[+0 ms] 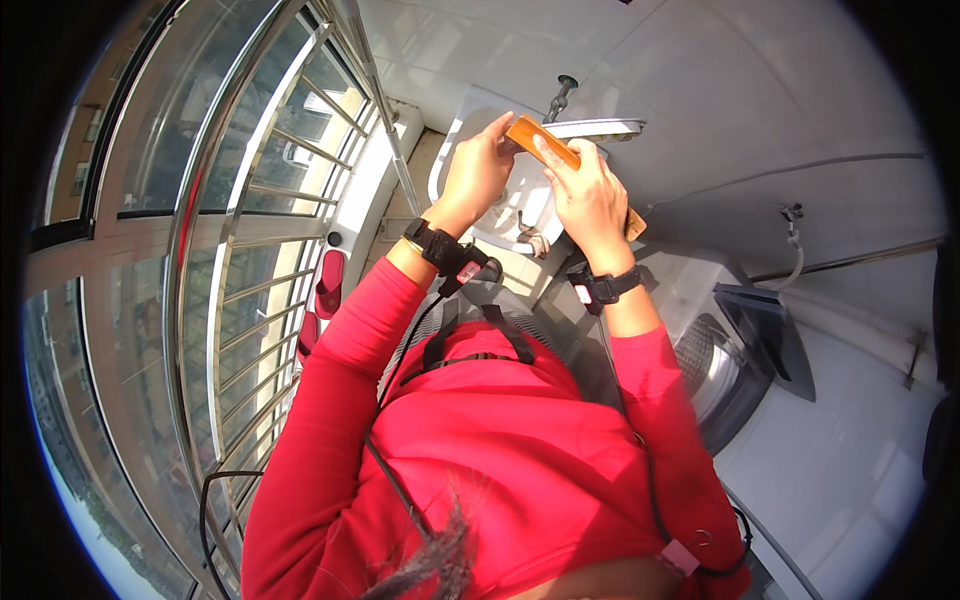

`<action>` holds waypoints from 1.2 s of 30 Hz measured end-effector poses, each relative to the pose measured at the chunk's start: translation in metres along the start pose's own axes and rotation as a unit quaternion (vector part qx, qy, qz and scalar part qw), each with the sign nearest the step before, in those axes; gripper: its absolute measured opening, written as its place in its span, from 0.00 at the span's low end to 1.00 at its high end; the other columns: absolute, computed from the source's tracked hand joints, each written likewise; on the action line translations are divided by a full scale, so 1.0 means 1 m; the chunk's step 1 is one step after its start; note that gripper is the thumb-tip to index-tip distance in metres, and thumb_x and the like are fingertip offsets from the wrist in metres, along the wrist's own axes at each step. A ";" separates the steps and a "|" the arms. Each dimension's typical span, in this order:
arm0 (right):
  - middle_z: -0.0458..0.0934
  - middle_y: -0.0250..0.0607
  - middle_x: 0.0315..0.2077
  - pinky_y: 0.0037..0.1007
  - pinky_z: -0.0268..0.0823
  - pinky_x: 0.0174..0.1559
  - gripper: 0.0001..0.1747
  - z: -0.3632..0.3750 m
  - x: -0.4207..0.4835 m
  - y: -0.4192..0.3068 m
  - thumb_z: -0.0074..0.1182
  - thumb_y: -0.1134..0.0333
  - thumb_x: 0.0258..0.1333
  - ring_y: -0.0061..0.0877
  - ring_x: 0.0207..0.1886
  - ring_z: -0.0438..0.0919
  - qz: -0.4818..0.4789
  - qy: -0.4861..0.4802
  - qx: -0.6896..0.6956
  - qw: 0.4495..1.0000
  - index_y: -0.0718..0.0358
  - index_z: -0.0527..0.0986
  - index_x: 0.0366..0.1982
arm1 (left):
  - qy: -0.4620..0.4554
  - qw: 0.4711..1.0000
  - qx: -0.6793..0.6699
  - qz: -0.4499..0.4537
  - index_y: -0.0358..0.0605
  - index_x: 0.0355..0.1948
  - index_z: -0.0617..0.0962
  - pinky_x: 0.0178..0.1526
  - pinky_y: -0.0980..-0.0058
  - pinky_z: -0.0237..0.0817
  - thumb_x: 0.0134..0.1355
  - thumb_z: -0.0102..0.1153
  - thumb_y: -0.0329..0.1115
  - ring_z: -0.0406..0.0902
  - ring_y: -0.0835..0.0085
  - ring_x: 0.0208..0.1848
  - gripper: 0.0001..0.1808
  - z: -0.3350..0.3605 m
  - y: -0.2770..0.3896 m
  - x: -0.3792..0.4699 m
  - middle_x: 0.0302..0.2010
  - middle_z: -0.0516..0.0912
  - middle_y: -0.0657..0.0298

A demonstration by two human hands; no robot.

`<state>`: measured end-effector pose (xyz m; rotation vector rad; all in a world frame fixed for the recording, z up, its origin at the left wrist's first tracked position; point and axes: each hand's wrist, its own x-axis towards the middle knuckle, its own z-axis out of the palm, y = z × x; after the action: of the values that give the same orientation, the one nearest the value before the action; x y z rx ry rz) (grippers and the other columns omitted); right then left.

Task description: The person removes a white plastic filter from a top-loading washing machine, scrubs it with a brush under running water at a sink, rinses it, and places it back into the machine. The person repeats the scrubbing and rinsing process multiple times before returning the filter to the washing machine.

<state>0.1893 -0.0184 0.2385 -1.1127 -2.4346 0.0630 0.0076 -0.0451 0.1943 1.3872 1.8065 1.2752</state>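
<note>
My right hand (589,195) grips a long, flat, orange-brown wooden-looking bar (551,142), with one finger stretched along its face. The bar's lower end shows past the far side of that hand. My left hand (476,169) is at the bar's upper end, its fingers closed around the edge there. Both hands are above a white washbasin (491,112), whose bowl they partly cover. A crumpled greyish cloth (534,241) hangs over the basin's near rim.
A white-rimmed flat object (600,130) stands by the wall behind the basin. To the right is a top-loading washing machine (697,277) with a raised dark lid (765,337). Metal railings (281,240) line the windows at left, near red slippers (330,285). Cables (611,360) run from both wrists.
</note>
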 end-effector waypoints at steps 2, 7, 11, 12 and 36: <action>0.75 0.37 0.44 0.37 0.75 0.38 0.28 -0.003 0.000 0.000 0.63 0.65 0.58 0.37 0.39 0.81 0.105 0.004 -0.069 0.992 0.37 0.77 0.61 | 0.006 1.000 0.007 0.026 0.39 0.63 0.75 0.50 0.60 0.76 0.60 0.57 0.23 0.84 0.49 0.48 0.27 0.001 0.000 0.000 0.47 0.86 0.45; 0.75 0.36 0.44 0.38 0.75 0.41 0.28 0.006 -0.002 -0.005 0.65 0.64 0.57 0.36 0.41 0.81 -0.050 -0.026 0.027 0.998 0.35 0.78 0.59 | -0.029 0.999 0.026 -0.031 0.42 0.70 0.68 0.53 0.59 0.75 0.59 0.55 0.22 0.83 0.48 0.50 0.34 0.004 0.000 0.001 0.51 0.85 0.48; 0.74 0.38 0.48 0.40 0.77 0.39 0.27 0.000 -0.002 0.020 0.63 0.65 0.59 0.40 0.40 0.82 0.094 -0.004 -0.032 0.995 0.37 0.78 0.60 | -0.043 0.998 0.037 0.013 0.45 0.73 0.62 0.52 0.59 0.74 0.59 0.56 0.22 0.83 0.48 0.49 0.39 -0.003 -0.007 0.004 0.52 0.85 0.49; 0.74 0.38 0.49 0.41 0.77 0.39 0.30 -0.006 -0.002 0.033 0.64 0.64 0.58 0.41 0.40 0.83 0.118 -0.025 -0.039 0.992 0.37 0.74 0.63 | -0.043 0.997 0.059 0.017 0.45 0.74 0.61 0.52 0.59 0.74 0.59 0.56 0.22 0.83 0.48 0.49 0.40 -0.005 -0.010 0.004 0.53 0.85 0.49; 0.70 0.41 0.47 0.43 0.77 0.38 0.32 -0.003 0.012 -0.001 0.61 0.55 0.62 0.42 0.38 0.82 0.092 -0.070 0.103 0.988 0.37 0.70 0.68 | -0.032 0.984 0.166 0.062 0.42 0.41 0.76 0.38 0.58 0.72 0.60 0.65 0.29 0.82 0.45 0.38 0.11 -0.049 -0.009 -0.031 0.35 0.83 0.49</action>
<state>0.1828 -0.0104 0.2457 -1.2719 -2.3724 0.4552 -0.0271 -0.0922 0.2024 1.7220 1.9791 1.0057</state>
